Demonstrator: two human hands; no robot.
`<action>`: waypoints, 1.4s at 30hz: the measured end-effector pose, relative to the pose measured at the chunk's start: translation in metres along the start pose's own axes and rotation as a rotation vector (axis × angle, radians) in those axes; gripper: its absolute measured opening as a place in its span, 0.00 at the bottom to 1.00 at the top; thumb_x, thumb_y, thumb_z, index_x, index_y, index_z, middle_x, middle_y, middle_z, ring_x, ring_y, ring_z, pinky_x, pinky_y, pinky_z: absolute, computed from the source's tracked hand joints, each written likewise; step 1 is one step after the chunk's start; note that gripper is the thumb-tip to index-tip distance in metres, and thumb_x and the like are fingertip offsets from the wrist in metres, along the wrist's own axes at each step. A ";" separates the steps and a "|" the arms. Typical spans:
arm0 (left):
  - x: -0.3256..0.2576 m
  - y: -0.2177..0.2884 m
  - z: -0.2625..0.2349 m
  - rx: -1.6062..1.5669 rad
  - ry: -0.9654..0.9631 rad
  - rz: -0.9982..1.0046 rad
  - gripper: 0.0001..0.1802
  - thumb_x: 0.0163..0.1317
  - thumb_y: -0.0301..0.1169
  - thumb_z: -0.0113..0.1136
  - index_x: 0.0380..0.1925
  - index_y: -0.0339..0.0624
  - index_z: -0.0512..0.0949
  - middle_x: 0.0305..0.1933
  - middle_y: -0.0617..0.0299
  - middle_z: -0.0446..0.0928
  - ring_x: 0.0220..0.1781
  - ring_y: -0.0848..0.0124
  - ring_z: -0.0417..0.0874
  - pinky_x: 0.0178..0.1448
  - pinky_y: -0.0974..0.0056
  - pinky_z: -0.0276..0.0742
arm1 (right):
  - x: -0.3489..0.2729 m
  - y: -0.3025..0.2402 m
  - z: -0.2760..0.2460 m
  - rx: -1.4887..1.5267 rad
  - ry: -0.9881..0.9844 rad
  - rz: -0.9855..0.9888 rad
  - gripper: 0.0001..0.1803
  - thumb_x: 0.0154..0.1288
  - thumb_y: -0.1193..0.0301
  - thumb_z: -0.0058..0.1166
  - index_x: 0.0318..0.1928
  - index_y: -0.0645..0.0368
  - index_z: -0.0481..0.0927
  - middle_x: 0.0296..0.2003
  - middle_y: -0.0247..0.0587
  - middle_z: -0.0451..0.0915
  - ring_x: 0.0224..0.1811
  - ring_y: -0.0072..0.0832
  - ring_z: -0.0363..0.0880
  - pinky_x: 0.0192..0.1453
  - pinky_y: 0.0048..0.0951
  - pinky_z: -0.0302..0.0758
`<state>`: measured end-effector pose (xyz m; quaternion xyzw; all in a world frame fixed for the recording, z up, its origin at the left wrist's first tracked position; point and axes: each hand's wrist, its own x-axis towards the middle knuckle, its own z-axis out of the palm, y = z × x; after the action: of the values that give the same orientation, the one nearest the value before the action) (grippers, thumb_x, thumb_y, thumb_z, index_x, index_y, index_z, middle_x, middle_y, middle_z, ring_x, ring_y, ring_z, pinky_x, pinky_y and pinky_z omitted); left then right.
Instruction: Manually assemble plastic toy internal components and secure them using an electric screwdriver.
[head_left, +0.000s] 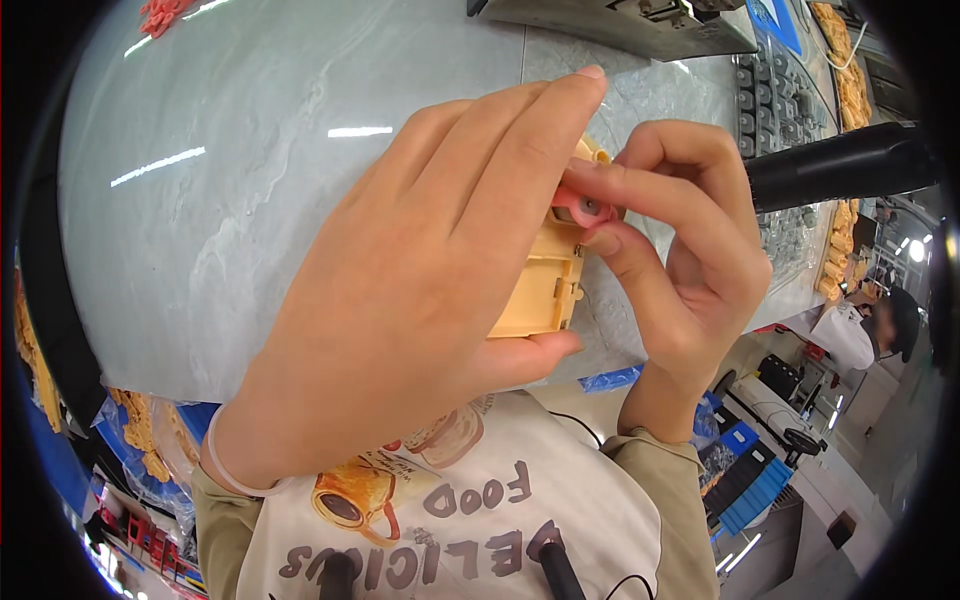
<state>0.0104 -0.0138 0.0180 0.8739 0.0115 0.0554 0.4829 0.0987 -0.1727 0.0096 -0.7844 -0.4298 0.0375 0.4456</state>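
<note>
My left hand (420,240) wraps round a yellow plastic housing (540,290) from its left side, fingers stretched along it and thumb under its near edge. The back of that hand hides much of the housing. At the housing's far right part, my right hand (690,240) pinches a small pink-red round plastic part (588,208) with a dark hole in its middle. Thumb and forefinger press it against the housing; whether it is seated there I cannot tell.
A grey marbled table (230,230) spreads beneath my hands. Beyond them stands a metal fixture (620,25). Rows of small grey parts (775,100) and a black cylindrical tool (845,168) lie to the right. Red pieces (163,14) rest far left. A person (860,330) is at far right.
</note>
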 end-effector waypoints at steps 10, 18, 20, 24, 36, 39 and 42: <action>-0.002 -0.004 0.002 0.009 0.032 0.098 0.59 0.29 0.28 0.79 0.69 0.41 0.62 0.67 0.54 0.70 0.64 0.54 0.72 0.66 0.56 0.70 | 0.002 -0.006 -0.002 -0.135 0.029 -0.086 0.18 0.41 0.88 0.62 0.39 0.69 0.85 0.38 0.48 0.82 0.40 0.33 0.80 0.45 0.27 0.75; -0.005 -0.019 0.001 -0.039 -0.010 0.080 0.58 0.29 0.27 0.78 0.69 0.42 0.63 0.68 0.56 0.68 0.64 0.54 0.71 0.66 0.56 0.70 | 0.005 -0.015 -0.004 -0.142 -0.016 0.002 0.17 0.42 0.87 0.65 0.38 0.68 0.85 0.38 0.46 0.82 0.41 0.32 0.80 0.45 0.26 0.75; -0.005 -0.017 0.002 -0.038 -0.005 0.079 0.58 0.29 0.27 0.78 0.69 0.42 0.63 0.68 0.56 0.68 0.64 0.54 0.71 0.66 0.56 0.71 | 0.004 -0.015 -0.001 -0.151 0.008 0.000 0.17 0.42 0.87 0.66 0.38 0.68 0.86 0.38 0.46 0.82 0.41 0.32 0.80 0.45 0.25 0.75; -0.005 -0.018 0.000 -0.023 -0.006 0.089 0.57 0.30 0.27 0.78 0.68 0.42 0.64 0.67 0.56 0.69 0.64 0.53 0.71 0.66 0.56 0.71 | 0.004 -0.022 0.006 -0.215 0.057 0.020 0.16 0.42 0.87 0.66 0.37 0.67 0.86 0.37 0.44 0.82 0.40 0.30 0.81 0.43 0.25 0.76; -0.006 -0.020 0.006 0.018 0.060 0.139 0.55 0.32 0.27 0.76 0.68 0.44 0.65 0.66 0.55 0.70 0.64 0.54 0.71 0.66 0.56 0.71 | 0.000 -0.023 0.013 -0.306 0.128 -0.027 0.14 0.45 0.89 0.64 0.36 0.67 0.86 0.38 0.43 0.83 0.41 0.32 0.81 0.46 0.27 0.77; -0.005 -0.021 0.007 0.007 0.051 0.133 0.55 0.32 0.28 0.75 0.68 0.43 0.65 0.65 0.55 0.70 0.64 0.54 0.72 0.66 0.56 0.71 | -0.001 -0.024 0.014 -0.250 0.175 0.038 0.14 0.44 0.88 0.65 0.36 0.67 0.86 0.38 0.43 0.82 0.42 0.31 0.80 0.47 0.27 0.77; -0.005 -0.020 0.008 -0.001 0.056 0.144 0.54 0.31 0.27 0.75 0.67 0.43 0.65 0.65 0.54 0.70 0.64 0.53 0.72 0.66 0.56 0.71 | -0.004 -0.022 0.012 -0.243 0.200 0.071 0.15 0.43 0.88 0.66 0.36 0.67 0.86 0.37 0.42 0.81 0.42 0.31 0.79 0.47 0.27 0.75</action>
<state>0.0067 -0.0097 -0.0038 0.8702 -0.0378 0.1145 0.4777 0.0770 -0.1628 0.0171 -0.8470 -0.3568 -0.0771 0.3865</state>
